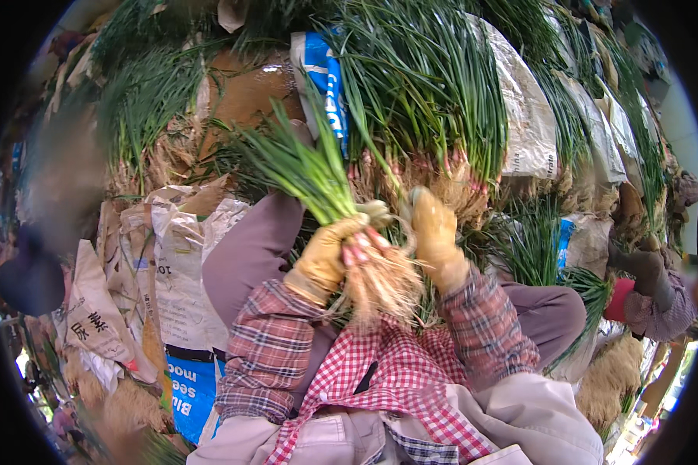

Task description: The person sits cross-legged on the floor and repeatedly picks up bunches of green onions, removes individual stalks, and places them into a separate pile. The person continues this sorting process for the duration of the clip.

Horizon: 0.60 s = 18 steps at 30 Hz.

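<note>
My left hand (326,256), in a yellowish glove, is closed around a bunch of green scallion-like plants (320,186) just above their reddish bulbs. Their long pale roots (378,285) hang down over my lap, and the leaves fan out to the upper left. To the right of the bunch is my right hand (436,232), also gloved and slightly blurred. Its fingertips are by a thin stalk and some loose root strands; whether it grips them is unclear. Just beyond both hands lies a big heap of the same plants (424,87), roots towards me.
Printed woven sacks (177,267) lie at my left, and a pale sack (523,104) is beyond the heap's right side. Another pile of plants (151,110) lies at the upper left. At the far right, a person's gloved arm (651,279) is near more plants (529,244).
</note>
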### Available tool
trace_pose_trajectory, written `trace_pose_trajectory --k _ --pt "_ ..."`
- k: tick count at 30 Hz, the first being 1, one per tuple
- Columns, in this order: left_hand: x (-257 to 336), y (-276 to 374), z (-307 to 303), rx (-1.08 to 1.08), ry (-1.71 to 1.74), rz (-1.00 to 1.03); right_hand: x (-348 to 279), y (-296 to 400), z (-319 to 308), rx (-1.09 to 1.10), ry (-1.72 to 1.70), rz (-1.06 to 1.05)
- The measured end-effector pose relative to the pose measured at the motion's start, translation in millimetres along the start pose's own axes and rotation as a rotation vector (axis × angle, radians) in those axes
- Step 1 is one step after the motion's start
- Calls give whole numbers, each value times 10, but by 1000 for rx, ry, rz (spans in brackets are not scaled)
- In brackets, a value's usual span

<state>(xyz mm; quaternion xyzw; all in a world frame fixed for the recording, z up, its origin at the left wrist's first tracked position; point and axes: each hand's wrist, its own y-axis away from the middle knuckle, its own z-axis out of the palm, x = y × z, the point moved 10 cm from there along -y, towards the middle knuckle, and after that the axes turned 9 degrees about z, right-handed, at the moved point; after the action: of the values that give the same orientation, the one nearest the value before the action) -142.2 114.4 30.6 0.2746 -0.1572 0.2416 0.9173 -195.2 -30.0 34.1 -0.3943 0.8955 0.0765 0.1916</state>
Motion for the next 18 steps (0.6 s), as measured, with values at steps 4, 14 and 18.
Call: trace_pose_trajectory --k 4,14,18 --pt "-254 94 186 -145 53 -211 -425 680 208 -691 -1341 240" --pt "-134 10 -178 -178 -108 -156 -318 139 287 -871 -1018 247" --pt "-40 89 -189 -116 142 -138 -549 221 516 -1111 -894 59"
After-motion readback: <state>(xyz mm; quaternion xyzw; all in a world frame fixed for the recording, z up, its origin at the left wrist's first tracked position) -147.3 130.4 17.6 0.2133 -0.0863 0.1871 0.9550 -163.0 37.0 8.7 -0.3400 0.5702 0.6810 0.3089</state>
